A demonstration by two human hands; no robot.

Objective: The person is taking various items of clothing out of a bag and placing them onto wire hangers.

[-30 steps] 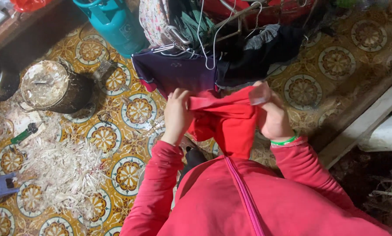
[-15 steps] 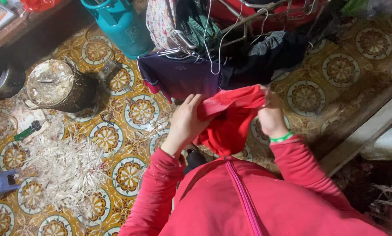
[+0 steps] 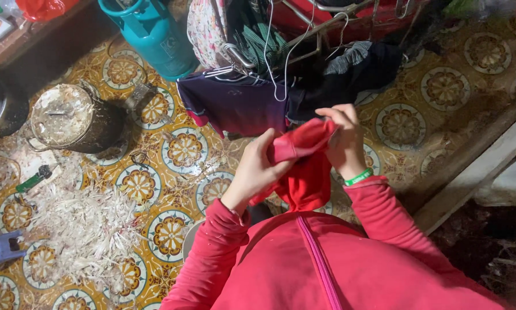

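I hold a red cloth garment [image 3: 304,172] in front of my chest with both hands. My left hand [image 3: 257,169] grips its left side, fingers curled into the fabric. My right hand [image 3: 341,138], with a green band at the wrist, pinches the upper right edge. The cloth bunches between the two hands and hangs down toward my red zipped jacket [image 3: 327,264]. Just beyond my hands hangs a dark purple shirt [image 3: 235,106] on a white wire hanger [image 3: 275,63].
A metal clothes rack [image 3: 321,20] holds dark and patterned garments. A teal gas cylinder [image 3: 151,34] stands at the back left. A lidded metal pot [image 3: 68,117] and pale shavings [image 3: 91,221] lie on the patterned tile floor. A pale ledge [image 3: 470,178] runs on the right.
My two hands have come closer together, gathering the red cloth into a tighter bunch. My right hand shifted left and my left hand slid under the fabric.
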